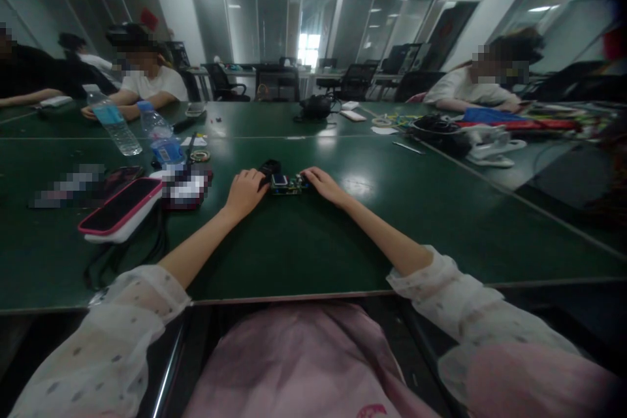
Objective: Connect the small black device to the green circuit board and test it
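Note:
A small green circuit board (294,189) with a little screen lies on the table in front of me. My left hand (245,192) is closed over a black casing (270,167) at the board's left end, its fingers curled on top. Whether the casing and the board are joined, I cannot tell. At the board's right end, my right hand (324,185) has thumb and fingers closed on the edge, by a small dark part. The undersides of both hands' grips are hidden.
On the left of the green table (304,255) lie a pink-rimmed phone (122,206), two water bottles (159,134) and a tape roll (200,156). A black bundle (316,106) sits at the far middle. Cables and a white device (494,144) lie right. Other people sit across.

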Available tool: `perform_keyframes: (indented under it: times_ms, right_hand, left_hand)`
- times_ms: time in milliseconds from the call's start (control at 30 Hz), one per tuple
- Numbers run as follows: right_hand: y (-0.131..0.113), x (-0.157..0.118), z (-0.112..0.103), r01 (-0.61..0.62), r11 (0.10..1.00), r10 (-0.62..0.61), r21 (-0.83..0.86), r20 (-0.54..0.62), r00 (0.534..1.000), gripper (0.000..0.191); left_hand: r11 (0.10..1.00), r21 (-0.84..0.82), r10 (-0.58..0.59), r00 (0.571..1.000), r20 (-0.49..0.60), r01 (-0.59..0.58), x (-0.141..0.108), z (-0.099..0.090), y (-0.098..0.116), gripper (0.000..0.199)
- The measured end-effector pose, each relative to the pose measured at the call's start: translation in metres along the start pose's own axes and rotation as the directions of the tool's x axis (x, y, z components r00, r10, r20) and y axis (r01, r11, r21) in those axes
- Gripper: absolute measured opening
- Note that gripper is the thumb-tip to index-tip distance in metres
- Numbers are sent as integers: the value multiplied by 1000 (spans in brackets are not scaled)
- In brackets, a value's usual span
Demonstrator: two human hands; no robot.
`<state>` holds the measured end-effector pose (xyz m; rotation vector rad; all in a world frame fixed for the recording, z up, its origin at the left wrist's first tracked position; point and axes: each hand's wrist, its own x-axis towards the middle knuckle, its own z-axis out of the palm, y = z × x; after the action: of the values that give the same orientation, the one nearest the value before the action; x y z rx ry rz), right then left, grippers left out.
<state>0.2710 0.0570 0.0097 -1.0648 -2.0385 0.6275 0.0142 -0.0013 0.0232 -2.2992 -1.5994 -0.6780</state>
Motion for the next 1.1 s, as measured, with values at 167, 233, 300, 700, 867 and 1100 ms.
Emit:
perform_keyframes:
  times_ms: [167,233,300,700,867,1100]
  right_hand:
    - [-4,0,0,22,997,-23,-79,-17,1000,41]
    - [-7,0,-1,14,996,-16,-90,-13,1000,41]
    - [-10,0,-3,6,997,-6,-80,-7,1000,40]
    - [-20,5,-13,-45,995,50,-89,56,997,34]
    - [-18,7,-15,-33,992,47,-122,110,993,46]
    - [-13,12,-19,-75,992,93,-105,175,980,60]
  left_hand:
    - [1000,20,-8,997,72,7,6,-1,4,28]
    - [1000,1,-4,996,86,3,9,-1,4,28]
    - [1000,-9,-8,995,96,9,11,-1,3,28]
    - [977,-197,-43,985,164,76,26,5,-6,31]
    - [969,-236,-21,976,218,74,34,9,-10,39]
    - [974,-225,15,982,190,29,36,25,-12,55]
